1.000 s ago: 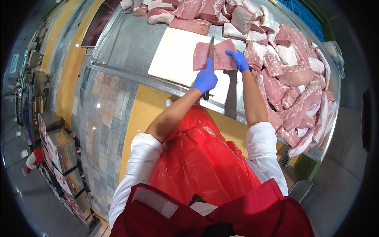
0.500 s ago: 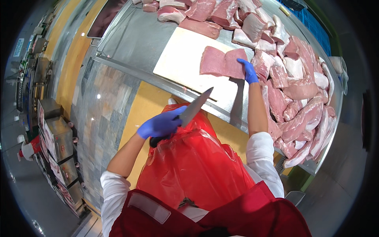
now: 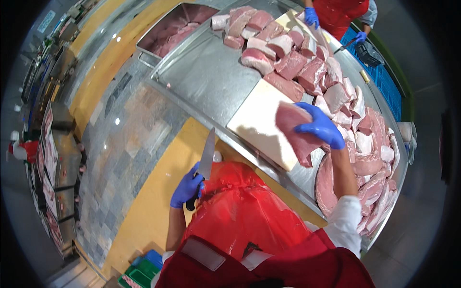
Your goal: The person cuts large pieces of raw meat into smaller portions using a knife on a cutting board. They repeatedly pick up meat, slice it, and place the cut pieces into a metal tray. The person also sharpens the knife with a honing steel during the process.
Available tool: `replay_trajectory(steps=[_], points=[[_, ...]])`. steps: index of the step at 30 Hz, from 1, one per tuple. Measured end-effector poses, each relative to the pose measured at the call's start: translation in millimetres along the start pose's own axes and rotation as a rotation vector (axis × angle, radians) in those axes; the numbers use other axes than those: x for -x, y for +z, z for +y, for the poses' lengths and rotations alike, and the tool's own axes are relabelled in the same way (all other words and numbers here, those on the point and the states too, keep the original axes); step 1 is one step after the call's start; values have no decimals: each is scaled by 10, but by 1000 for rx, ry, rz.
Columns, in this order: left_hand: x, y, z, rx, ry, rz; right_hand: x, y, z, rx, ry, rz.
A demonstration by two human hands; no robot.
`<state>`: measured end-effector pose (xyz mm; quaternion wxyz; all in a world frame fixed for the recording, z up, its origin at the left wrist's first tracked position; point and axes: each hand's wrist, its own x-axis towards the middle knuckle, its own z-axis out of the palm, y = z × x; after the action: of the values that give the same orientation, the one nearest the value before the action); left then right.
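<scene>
In a blue glove, my left hand (image 3: 186,188) is closed round the black handle of a knife (image 3: 207,156). Its broad blade points up, in front of the table edge and beside my red apron. My right hand (image 3: 322,128), gloved in blue too, grips a flat slab of pink meat (image 3: 293,126) with thumb and fingers. The slab is tilted and hangs over the right part of the white cutting board (image 3: 257,113). Whether its lower edge touches the board I cannot tell. Part of the slab is hidden behind my fingers.
Many cut meat pieces (image 3: 312,74) cover the metal table (image 3: 192,79) behind and right of the board. A metal bin (image 3: 165,24) of meat stands at the far left. A co-worker's gloved hands (image 3: 311,17) are across the table, near a sharpening steel (image 3: 366,77) and blue crates (image 3: 386,86).
The opened-out slab lay on the board; now my right hand has lifted it. My left hand with the knife has drawn down and left, blade turned more upright. The view has shifted, showing a co-worker.
</scene>
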<state>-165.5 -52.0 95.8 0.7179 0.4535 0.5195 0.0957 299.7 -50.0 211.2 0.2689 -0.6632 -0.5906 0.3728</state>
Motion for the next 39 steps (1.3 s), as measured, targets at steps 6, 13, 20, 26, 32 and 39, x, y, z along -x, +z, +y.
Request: replay_trajectory(steps=[6, 13, 20, 26, 32, 39], points=[[-174, -361, 42, 84, 40, 53, -1670, 343, -1166, -190, -187, -223], [-455, -597, 237, 4, -36, 0, -3944, 1975, -1844, -1003, -501, 346], [-711, -855, 474, -56, 18, -36, -2260, 2431, -2330, 400, -994, -813], [-1110, -860, 705, -29, 94, -116, -1434, 1753, -24, -89, -91, 208], [-1704, -728, 826, -276, 64, -194, 675, 1652, 1213, -843, 697, 661], [-2075, -42, 871, -455, 91, -354, 1565, 1385, 1897, -994, 767, 898]])
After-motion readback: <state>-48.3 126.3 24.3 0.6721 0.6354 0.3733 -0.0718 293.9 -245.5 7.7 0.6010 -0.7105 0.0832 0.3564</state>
